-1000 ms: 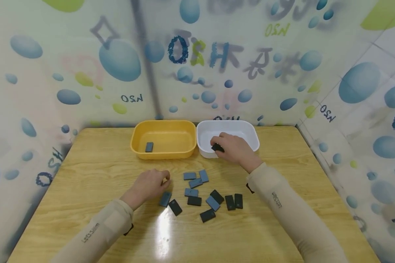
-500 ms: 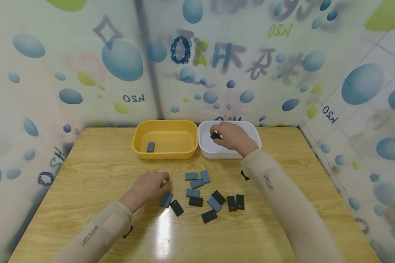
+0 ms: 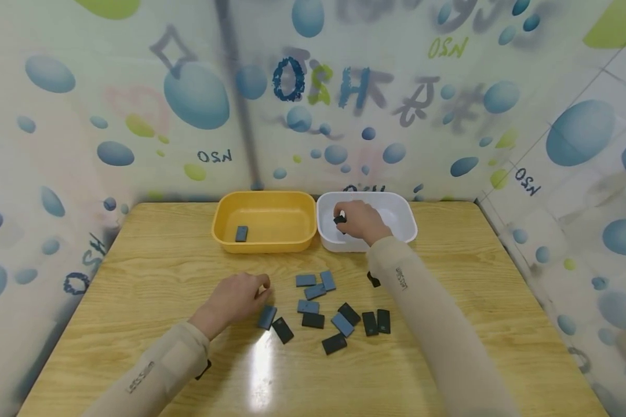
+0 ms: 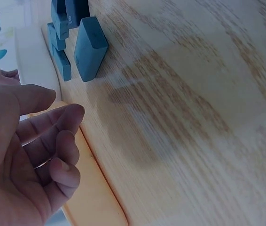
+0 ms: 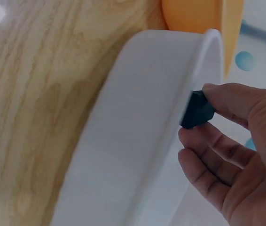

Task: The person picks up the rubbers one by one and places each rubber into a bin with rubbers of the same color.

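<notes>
My right hand (image 3: 362,221) pinches a small black rectangular block (image 5: 198,110) between thumb and fingertips. In the head view that hand is at the white basin (image 3: 400,223), and the right wrist view has the block just inside the rim. My left hand (image 3: 233,300) hovers at the left of the scattered blocks, fingers loosely curled and holding nothing. The nearest piece to it is a blue-grey block (image 3: 267,317), with a black block (image 3: 283,330) beside that one. One blue-grey block (image 3: 241,233) lies in the yellow basin (image 3: 287,247).
Several blue-grey and black blocks lie on the wooden table (image 3: 422,382) between the forearms, among them a blue-grey block (image 3: 306,280) and a black block (image 3: 334,344). Both basins stand side by side at the table's back edge, against the patterned wall (image 3: 198,174).
From the white basin's front rim, my right hand has moved further in over it, then slightly lower, still pinching the black block. My left hand stays where it was.
</notes>
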`<state>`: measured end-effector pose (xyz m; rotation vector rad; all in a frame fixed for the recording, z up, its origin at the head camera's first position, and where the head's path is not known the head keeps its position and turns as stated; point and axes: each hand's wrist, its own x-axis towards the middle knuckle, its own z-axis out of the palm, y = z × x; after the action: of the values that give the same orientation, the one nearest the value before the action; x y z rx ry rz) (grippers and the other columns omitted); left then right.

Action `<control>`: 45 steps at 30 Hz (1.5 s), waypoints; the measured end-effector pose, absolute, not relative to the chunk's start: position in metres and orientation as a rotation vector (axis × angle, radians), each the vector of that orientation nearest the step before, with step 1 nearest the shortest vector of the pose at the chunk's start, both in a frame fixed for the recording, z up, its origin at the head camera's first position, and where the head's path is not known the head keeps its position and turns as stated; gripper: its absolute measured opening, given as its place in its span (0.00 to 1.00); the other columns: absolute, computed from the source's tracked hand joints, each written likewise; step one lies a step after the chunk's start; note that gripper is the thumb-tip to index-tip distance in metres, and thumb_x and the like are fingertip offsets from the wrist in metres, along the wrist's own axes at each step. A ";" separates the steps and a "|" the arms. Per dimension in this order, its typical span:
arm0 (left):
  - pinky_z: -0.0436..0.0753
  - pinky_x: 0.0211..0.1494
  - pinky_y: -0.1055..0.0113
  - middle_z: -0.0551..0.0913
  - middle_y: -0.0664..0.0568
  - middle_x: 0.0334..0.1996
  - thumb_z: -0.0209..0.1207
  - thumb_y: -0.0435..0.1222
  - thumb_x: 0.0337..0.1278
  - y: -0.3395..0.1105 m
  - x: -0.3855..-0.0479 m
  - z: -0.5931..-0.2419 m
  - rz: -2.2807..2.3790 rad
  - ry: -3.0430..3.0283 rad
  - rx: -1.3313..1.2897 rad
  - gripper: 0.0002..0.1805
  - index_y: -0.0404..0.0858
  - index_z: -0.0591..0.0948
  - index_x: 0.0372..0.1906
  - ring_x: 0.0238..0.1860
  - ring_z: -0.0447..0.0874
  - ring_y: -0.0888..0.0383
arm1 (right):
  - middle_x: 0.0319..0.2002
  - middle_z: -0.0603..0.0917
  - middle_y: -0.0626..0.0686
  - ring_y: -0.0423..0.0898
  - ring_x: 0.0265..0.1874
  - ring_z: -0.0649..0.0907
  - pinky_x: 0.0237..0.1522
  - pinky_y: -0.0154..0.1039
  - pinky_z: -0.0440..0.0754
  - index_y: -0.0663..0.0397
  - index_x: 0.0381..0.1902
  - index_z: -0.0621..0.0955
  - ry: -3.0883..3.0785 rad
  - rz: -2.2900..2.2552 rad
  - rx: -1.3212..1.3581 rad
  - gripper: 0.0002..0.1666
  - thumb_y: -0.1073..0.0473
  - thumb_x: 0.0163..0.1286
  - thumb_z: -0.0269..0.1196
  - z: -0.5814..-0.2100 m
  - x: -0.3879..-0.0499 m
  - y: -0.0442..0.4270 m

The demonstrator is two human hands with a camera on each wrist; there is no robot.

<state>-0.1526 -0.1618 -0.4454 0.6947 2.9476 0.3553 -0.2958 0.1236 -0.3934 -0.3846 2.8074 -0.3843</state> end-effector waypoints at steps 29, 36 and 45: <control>0.69 0.21 0.69 0.80 0.58 0.18 0.60 0.42 0.63 -0.165 -0.149 -0.446 0.367 2.964 0.698 0.07 0.43 0.83 0.38 0.17 0.70 0.67 | 0.38 0.84 0.53 0.50 0.37 0.81 0.42 0.45 0.79 0.53 0.39 0.81 2.841 -0.401 -0.091 0.08 0.55 0.65 0.64 -0.443 -0.308 0.105; 0.70 0.22 0.69 0.80 0.59 0.18 0.60 0.42 0.63 -0.167 -0.148 -0.448 0.381 2.966 0.687 0.06 0.45 0.83 0.37 0.18 0.71 0.67 | 0.39 0.84 0.53 0.50 0.38 0.81 0.43 0.45 0.80 0.54 0.41 0.81 2.842 -0.413 -0.098 0.10 0.55 0.65 0.64 -0.445 -0.310 0.106; 0.70 0.22 0.68 0.80 0.59 0.19 0.59 0.42 0.64 -0.165 -0.150 -0.450 0.389 2.929 0.645 0.07 0.45 0.83 0.38 0.18 0.70 0.67 | 0.40 0.84 0.53 0.50 0.39 0.81 0.46 0.45 0.79 0.54 0.43 0.80 2.797 -0.429 -0.053 0.12 0.53 0.66 0.64 -0.446 -0.311 0.105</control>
<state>-0.1497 -0.1649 -0.4497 0.6454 2.9288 0.3894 -0.3113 0.1051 -0.4457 -0.0531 2.7970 -0.4292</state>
